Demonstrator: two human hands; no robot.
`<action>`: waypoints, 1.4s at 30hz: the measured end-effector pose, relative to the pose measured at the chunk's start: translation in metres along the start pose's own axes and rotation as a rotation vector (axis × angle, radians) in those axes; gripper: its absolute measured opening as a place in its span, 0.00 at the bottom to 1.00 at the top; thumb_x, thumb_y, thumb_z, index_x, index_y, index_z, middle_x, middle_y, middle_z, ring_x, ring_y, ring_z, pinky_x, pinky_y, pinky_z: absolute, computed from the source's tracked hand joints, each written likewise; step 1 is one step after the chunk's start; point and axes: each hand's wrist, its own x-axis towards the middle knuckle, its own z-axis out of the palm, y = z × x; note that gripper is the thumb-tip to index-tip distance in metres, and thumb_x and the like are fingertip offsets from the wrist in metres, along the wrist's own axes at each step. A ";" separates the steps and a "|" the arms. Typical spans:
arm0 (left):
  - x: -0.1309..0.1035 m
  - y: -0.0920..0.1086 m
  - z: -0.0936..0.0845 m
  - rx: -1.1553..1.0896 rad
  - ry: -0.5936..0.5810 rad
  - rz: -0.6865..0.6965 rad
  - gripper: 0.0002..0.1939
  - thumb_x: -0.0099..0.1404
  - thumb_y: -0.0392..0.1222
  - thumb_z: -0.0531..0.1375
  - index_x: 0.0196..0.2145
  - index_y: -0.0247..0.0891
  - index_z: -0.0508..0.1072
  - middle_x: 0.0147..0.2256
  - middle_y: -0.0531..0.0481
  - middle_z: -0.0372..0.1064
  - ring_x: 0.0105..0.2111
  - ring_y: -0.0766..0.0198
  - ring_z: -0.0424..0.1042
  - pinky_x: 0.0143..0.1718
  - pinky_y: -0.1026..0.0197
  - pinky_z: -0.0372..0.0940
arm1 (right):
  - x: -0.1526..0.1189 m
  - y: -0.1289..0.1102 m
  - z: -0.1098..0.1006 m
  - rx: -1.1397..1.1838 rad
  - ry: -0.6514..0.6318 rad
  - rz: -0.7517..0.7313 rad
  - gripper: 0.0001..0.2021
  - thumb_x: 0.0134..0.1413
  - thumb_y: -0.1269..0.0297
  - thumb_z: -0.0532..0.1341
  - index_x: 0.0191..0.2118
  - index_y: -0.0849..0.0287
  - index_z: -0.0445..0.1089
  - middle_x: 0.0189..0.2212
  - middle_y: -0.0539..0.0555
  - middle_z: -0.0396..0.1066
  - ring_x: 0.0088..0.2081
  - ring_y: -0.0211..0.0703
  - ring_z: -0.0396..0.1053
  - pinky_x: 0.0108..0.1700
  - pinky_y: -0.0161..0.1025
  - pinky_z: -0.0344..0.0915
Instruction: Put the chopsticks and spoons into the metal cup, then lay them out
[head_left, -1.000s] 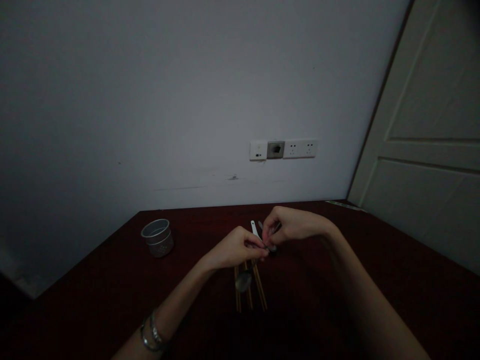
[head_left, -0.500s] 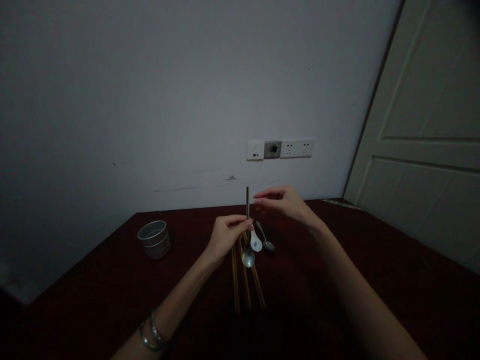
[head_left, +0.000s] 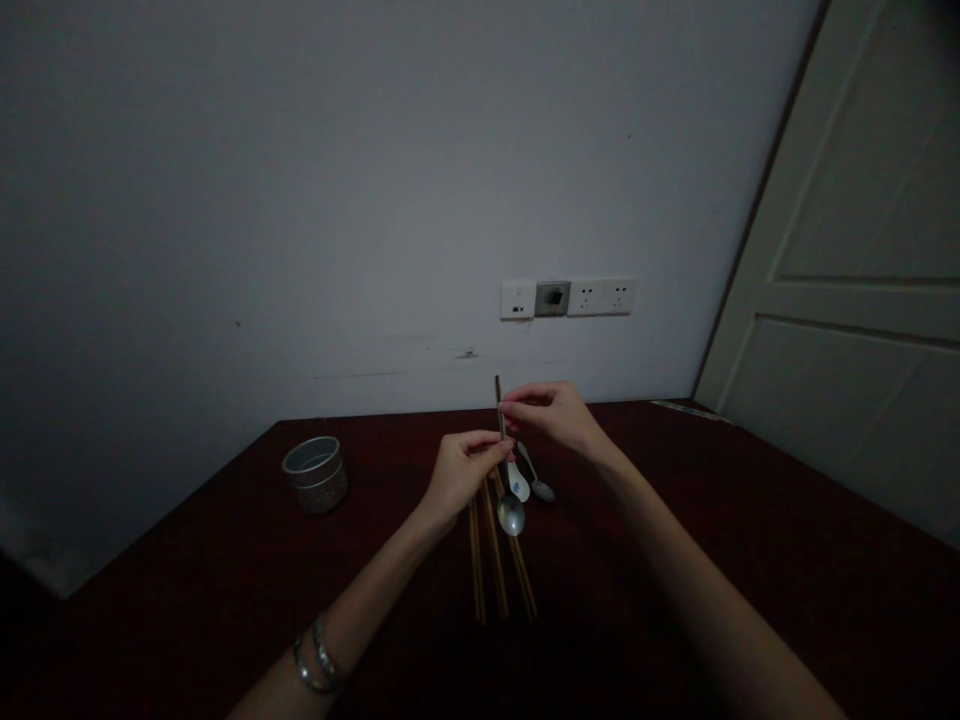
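Observation:
Between thumb and fingers, my left hand (head_left: 466,468) pinches the handle of a metal spoon (head_left: 511,516), its bowl hanging down and its handle pointing up. My right hand (head_left: 551,412) has its thumb and forefinger closed at the upper part of that same handle. Behind the held spoon lies a white soup spoon (head_left: 518,483) with a blue mark, partly hidden by my left hand. A smaller metal spoon (head_left: 541,490) is just right of it. Several wooden chopsticks (head_left: 493,560) lie below, their far ends covered by my left hand.
A round metal container (head_left: 315,476) stands on the dark red table (head_left: 390,640) to the left. Behind the table is a pale wall with a row of sockets (head_left: 568,298). A light panelled door (head_left: 862,300) is at the right.
My right hand has moved left and down and its fingers have closed on the spoon's handle. The left hand keeps its hold, and the spoon has tilted slightly. The view has shifted a little.

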 end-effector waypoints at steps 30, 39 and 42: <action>0.047 -0.146 -0.083 0.003 0.328 -0.151 0.16 0.54 0.49 0.52 0.30 0.31 0.68 0.20 0.53 0.62 0.15 0.73 0.58 0.12 0.71 0.51 | 0.046 0.175 -0.107 0.048 0.416 0.461 0.04 0.36 0.74 0.64 0.18 0.64 0.69 0.11 0.49 0.66 0.13 0.31 0.62 0.17 0.27 0.64; 0.048 -0.151 -0.082 0.031 0.318 -0.136 0.17 0.53 0.50 0.51 0.28 0.31 0.68 0.17 0.53 0.61 0.13 0.72 0.57 0.10 0.70 0.50 | 0.053 0.198 -0.105 0.018 0.420 0.481 0.06 0.38 0.76 0.62 0.17 0.65 0.68 0.09 0.48 0.64 0.12 0.29 0.60 0.15 0.25 0.60; 0.047 -0.151 -0.082 0.032 0.326 -0.131 0.16 0.53 0.50 0.51 0.28 0.32 0.68 0.17 0.54 0.61 0.13 0.72 0.57 0.10 0.71 0.49 | 0.055 0.201 -0.103 0.009 0.416 0.477 0.05 0.37 0.76 0.64 0.17 0.65 0.68 0.09 0.48 0.64 0.12 0.29 0.61 0.15 0.25 0.61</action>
